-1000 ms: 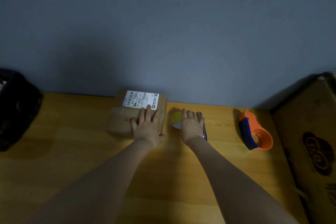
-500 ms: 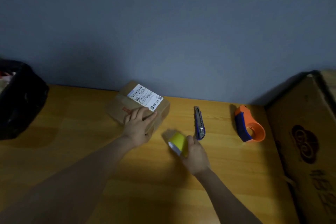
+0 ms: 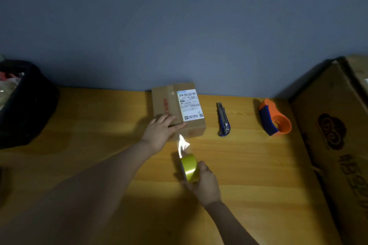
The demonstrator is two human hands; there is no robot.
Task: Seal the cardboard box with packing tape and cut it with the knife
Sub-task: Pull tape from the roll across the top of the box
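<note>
Mid-frame, the left hand (image 3: 162, 135) lies flat, pinning tape to the box (image 3: 177, 108); the right hand (image 3: 205, 185), squeezing the roll (image 3: 190, 168), should pull straight.

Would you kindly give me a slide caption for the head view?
Left hand steadies the box while right hand pulls tape from the roll.

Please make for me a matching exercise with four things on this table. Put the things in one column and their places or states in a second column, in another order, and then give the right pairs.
Things:
1. tape roll
2. knife
3. tape dispenser
4. small box

Places or states:
A. lies untouched between the small box and the tape dispenser
B. under the left hand
C. held in the right hand
D. orange and blue, nearest the big carton

Pairs: 1-C, 2-A, 3-D, 4-B
</note>
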